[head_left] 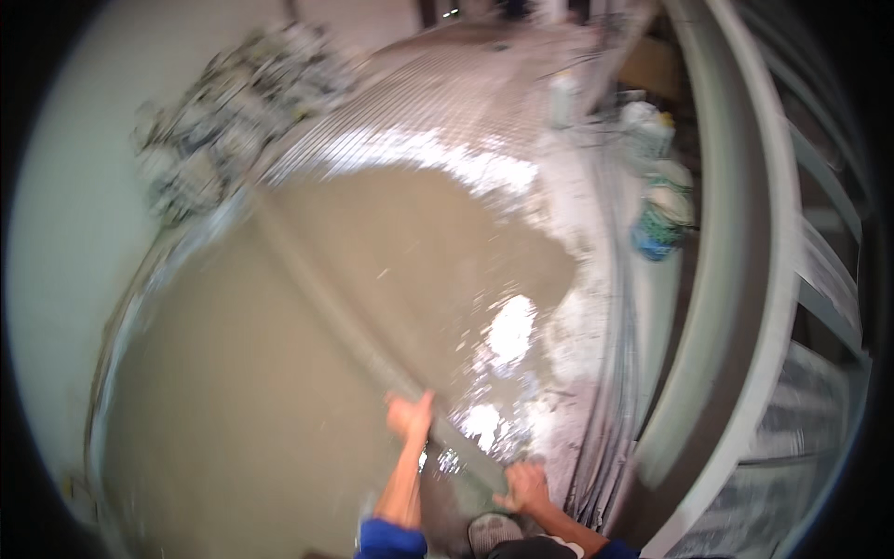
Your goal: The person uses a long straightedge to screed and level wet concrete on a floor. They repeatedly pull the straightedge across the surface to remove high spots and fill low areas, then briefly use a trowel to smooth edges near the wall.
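Note:
A long straight screed bar [321,289], coated grey-brown, reaches from my hands to the far left across a wet, smooth layer of mortar [214,373]. My left hand [410,416] is closed on the bar partway along its near half. Close to its near end, my right hand [526,486] grips the bar, with the fingers partly hidden. Motion blurs the picture, so how far the bar sinks into the mortar is unclear. Glossy wet patches [510,331] shine just right of the bar.
A heap of crumpled bags [242,107] lies against the left wall. Beyond the mortar stretches ridged flooring [410,93]. Cables or pipes [619,345] run along the right side, near a bucket [663,210] and plastic containers [644,130]. A shoe [494,534] shows below my hands.

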Action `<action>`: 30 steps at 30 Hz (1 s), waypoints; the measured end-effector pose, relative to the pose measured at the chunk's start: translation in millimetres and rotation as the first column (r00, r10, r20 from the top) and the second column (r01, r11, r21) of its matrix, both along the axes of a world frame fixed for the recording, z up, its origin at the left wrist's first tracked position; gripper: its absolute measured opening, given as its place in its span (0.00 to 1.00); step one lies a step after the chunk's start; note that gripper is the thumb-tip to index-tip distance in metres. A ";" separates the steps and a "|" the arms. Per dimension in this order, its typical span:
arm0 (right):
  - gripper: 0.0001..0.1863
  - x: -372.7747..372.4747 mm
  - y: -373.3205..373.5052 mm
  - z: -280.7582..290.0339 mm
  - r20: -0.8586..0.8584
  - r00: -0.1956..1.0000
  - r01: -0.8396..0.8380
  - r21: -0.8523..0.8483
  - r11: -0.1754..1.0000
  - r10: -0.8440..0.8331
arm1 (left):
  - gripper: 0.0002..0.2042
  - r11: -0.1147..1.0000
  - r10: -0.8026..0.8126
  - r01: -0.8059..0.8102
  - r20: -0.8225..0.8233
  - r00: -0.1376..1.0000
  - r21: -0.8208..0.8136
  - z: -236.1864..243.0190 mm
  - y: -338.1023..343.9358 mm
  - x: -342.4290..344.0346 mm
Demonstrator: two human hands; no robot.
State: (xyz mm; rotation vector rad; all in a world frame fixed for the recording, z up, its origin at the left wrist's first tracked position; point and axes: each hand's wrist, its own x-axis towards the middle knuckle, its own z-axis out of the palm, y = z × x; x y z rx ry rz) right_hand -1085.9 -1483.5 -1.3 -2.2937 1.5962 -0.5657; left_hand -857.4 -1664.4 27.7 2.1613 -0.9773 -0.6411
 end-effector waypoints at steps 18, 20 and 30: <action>0.27 29.6 25.0 -7.3 -0.036 0.983 -0.166 0.260 0.951 0.181 | 0.41 0.937 0.268 -0.300 0.187 0.945 0.177 -7.1 93.6 71.2; 0.26 24.7 22.3 -10.8 -0.006 0.974 -0.223 0.183 0.957 0.228 | 0.41 0.928 0.253 -0.291 0.181 0.950 0.232 -13.2 100.6 74.4; 0.26 36.9 12.3 -20.5 0.067 0.956 -0.293 0.130 0.947 0.286 | 0.38 0.877 0.371 -0.378 0.083 0.925 0.295 -8.7 107.6 85.0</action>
